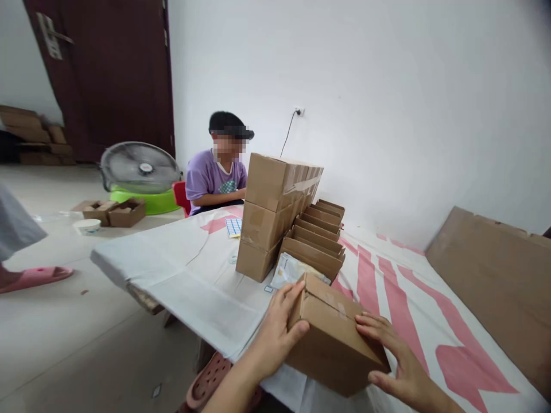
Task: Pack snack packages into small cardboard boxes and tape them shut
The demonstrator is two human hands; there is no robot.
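A brown cardboard box sits near the front of the cloth-covered table, its top flaps closed along a seam with a bit of clear tape. On its left end rests my left hand, fingers over the far corner and thumb at the near top edge. My right hand grips the opposite end, its fingertips on the top and the thumb by the near side. Just behind the box lies a white plastic packet. Stacked taped boxes stand beyond, next to a row of open-topped cartons.
A person in a purple shirt sits at the table's far side near a blue-and-white label sheet. A large cardboard panel leans at right. On the floor at left are a fan, small boxes and another person's pink slipper.
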